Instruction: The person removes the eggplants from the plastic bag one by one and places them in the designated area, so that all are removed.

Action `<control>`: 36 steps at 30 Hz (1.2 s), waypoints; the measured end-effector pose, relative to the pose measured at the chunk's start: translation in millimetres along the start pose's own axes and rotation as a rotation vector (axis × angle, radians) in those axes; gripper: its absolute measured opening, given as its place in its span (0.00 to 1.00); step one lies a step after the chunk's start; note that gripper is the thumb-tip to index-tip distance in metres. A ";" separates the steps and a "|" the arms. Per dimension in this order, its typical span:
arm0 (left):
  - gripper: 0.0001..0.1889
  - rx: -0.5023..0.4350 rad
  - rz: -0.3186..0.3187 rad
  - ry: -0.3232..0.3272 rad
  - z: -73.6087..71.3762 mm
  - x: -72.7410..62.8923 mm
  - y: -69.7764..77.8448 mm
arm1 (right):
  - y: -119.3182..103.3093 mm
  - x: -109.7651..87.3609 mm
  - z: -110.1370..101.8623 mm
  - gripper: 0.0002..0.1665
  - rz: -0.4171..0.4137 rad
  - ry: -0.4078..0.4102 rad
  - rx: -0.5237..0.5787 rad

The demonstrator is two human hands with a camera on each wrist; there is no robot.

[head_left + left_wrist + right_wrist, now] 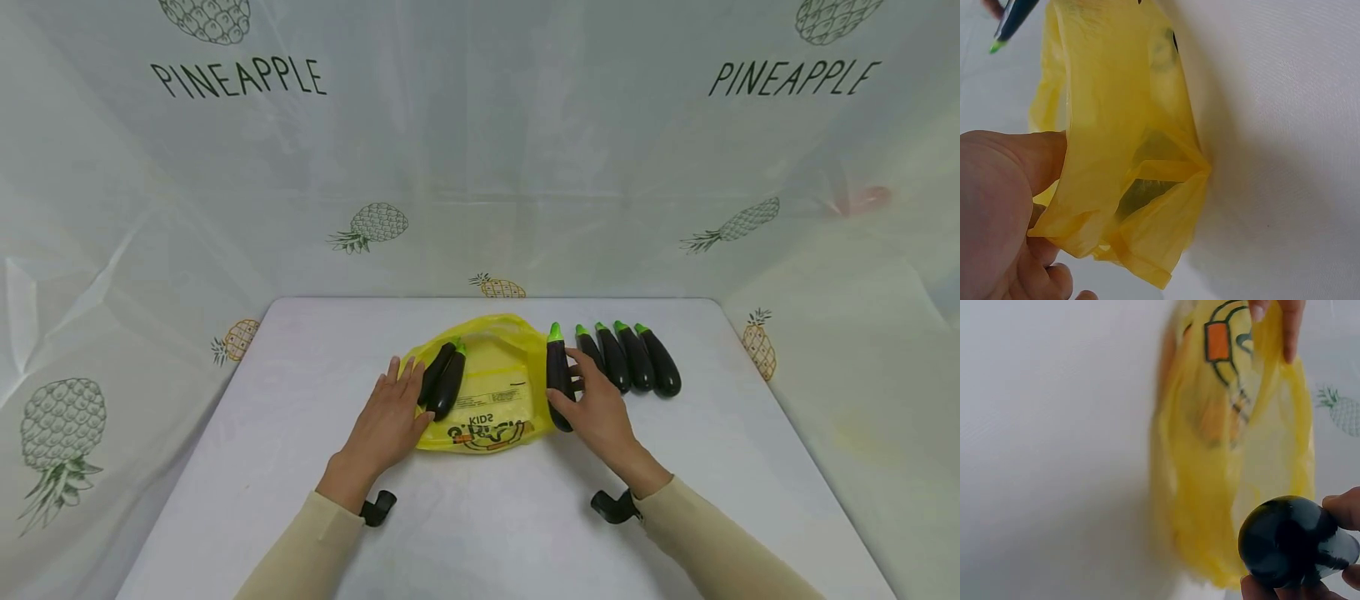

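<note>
A yellow plastic bag (517,329) with printed lettering lies at the middle of the table. Two dark eggplants (449,385) with green stems lie side by side in its left part. At the bag's left edge is my left hand (382,421), fingers extended and spread; in the left wrist view its thumb (1044,159) passes behind the yellow film. My right hand (600,417) grips another eggplant (557,371) between thumb and fingers, over the bag's right edge, with the green stem pointing away. In the right wrist view the rounded end of this eggplant (1288,540) faces the camera.
Several more eggplants (660,362) lie in a slanted row right of the bag, close behind my right hand. The white table (480,533) ends at a back edge against a hanging pineapple-print sheet (480,167), which also runs along both sides.
</note>
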State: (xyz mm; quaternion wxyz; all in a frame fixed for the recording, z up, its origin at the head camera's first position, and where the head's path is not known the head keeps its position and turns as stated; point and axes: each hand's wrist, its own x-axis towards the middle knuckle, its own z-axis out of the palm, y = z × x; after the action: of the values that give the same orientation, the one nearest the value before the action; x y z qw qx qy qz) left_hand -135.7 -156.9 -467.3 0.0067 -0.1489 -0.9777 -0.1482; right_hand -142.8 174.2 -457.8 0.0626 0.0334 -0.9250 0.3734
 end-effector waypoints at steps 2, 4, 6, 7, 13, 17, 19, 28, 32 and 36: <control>0.44 0.001 0.003 0.000 0.7 0.3 -0.2 | 7.3 -4.4 -4.6 0.44 0.010 -0.001 -0.025; 0.44 0.000 0.002 -0.003 0.9 0.2 0.0 | 14.6 -8.9 -9.4 0.44 0.014 -0.004 -0.046; 0.44 -0.001 0.000 -0.006 0.8 -0.1 0.4 | 21.5 -13.7 -14.6 0.44 0.018 -0.006 -0.064; 0.44 -0.002 -0.001 -0.010 0.5 -0.2 0.5 | 24.4 -16.2 -17.1 0.44 0.021 -0.008 -0.068; 0.43 -0.002 -0.008 -0.030 0.2 0.2 0.5 | 41.0 -30.1 -29.7 0.45 0.061 -0.018 -0.109; 0.44 0.005 -0.010 -0.033 0.3 0.6 0.3 | 51.2 -38.0 -33.8 0.45 0.081 -0.035 -0.152; 0.44 0.006 -0.008 -0.031 0.4 0.6 0.3 | 55.5 -41.5 -34.7 0.44 0.094 -0.046 -0.170; 0.44 -0.006 -0.008 -0.021 0.7 -2.0 0.3 | 68.8 -54.5 -35.8 0.44 0.150 -0.117 -0.197; 0.43 -0.014 -0.004 -0.010 1.4 -3.0 0.2 | 72.0 -55.9 -36.1 0.43 0.154 -0.129 -0.206; 0.43 -0.008 -0.005 -0.020 0.5 -2.2 0.9 | 73.0 -57.3 -37.4 0.43 0.159 -0.141 -0.215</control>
State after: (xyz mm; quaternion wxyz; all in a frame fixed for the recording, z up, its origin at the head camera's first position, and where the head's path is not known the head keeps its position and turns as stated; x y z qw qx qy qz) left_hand -133.4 -156.5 -467.6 -0.0041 -0.1478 -0.9775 -0.1506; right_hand -90.5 253.6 -489.3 -0.0292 -0.0208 -0.9614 0.2727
